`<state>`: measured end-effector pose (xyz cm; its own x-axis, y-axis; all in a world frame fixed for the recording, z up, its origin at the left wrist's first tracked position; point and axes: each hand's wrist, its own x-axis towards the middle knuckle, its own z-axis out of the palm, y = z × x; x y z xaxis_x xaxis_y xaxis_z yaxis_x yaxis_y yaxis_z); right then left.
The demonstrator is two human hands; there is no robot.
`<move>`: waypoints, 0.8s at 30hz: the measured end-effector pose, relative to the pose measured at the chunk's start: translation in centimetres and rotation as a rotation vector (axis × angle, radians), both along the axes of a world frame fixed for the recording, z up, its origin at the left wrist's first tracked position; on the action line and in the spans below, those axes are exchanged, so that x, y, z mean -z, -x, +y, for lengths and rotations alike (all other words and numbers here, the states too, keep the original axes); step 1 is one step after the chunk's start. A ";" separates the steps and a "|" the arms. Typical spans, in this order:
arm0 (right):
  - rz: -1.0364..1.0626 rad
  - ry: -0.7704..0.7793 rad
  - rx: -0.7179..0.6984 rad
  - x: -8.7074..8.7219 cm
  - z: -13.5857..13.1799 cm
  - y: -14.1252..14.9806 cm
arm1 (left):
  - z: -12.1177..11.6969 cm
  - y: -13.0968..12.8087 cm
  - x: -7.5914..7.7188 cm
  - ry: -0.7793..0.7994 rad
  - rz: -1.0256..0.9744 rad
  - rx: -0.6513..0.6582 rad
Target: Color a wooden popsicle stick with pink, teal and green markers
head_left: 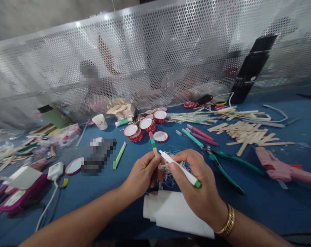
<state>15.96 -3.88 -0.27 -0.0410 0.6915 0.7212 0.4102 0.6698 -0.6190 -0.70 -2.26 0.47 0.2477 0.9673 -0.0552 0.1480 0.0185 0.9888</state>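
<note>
My left hand (142, 173) is closed on a wooden craft stick (152, 143) that points up and away, its upper part coloured in red and green bands. My right hand (196, 185) grips a white marker with a green end cap (179, 168), its tip touching the stick just above my left fingers. Both hands hover over the blue table (273, 202), above a small tangle of coloured rubber bands (171, 175). A white paper sheet (176, 212) lies just below my hands.
Round red-rimmed lids (145, 125), plain wooden sticks (248, 135), markers (200, 133), green-handled pliers (224, 164) and a pink glue gun (281, 168) lie around. A perforated metal screen (155, 58) stands behind, with another person partly visible through it. A white charger (55, 170) is at left.
</note>
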 end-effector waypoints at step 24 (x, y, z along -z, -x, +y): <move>-0.051 0.030 -0.057 0.2 0.0 0.0 | -0.7 -0.6 -0.1 0.059 -0.020 0.036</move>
<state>15.93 -3.84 -0.47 -0.1175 0.7084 0.6960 0.4032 0.6745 -0.6184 -0.06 -2.97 0.59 0.2843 0.9528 -0.1067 0.1296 0.0721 0.9889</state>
